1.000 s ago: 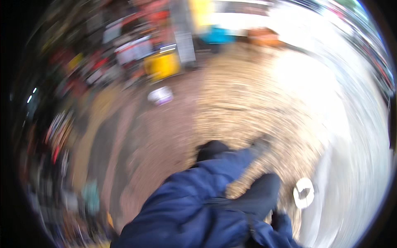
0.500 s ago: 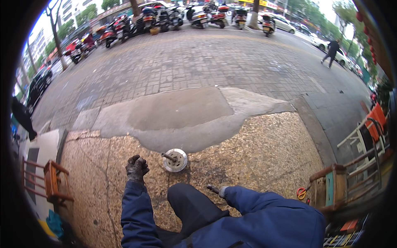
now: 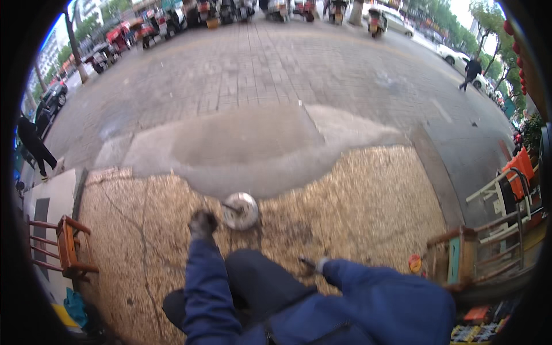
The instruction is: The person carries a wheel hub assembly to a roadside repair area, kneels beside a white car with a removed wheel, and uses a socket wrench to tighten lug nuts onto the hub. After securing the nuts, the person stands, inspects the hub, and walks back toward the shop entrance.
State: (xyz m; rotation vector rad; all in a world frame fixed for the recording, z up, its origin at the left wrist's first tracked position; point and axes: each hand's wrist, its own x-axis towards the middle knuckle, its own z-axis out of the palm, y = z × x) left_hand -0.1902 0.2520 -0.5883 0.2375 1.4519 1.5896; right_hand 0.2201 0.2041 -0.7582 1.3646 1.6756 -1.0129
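A round, silvery metal wheel hub (image 3: 247, 217) rests on the pebbled ground ahead of my knee, with a dark shaft sticking up from its middle and leaning left. Just left of it, apart from it, is my left hand (image 3: 202, 224) in a dark glove. Its fingers look curled in, though blur hides whether anything is inside. My right hand (image 3: 310, 265), also dark-gloved, is low beside my right thigh, mostly behind the blue sleeve. Only a dark tip shows, pointing left; whether it is a finger or a held tool is unclear.
A brown wooden chair (image 3: 68, 247) stands at left, and a wooden stool (image 3: 460, 253) at right. Scissors with orange handles (image 3: 415, 263) lie near the stool. Parked scooters (image 3: 276, 10) line the far pavement. One person (image 3: 471, 73) walks far right, another (image 3: 35, 144) stands far left.
My left hand has moved right, closer to the hub. My right hand has shifted slightly right. The whole view has tilted down a little, and the person at left shows more fully.
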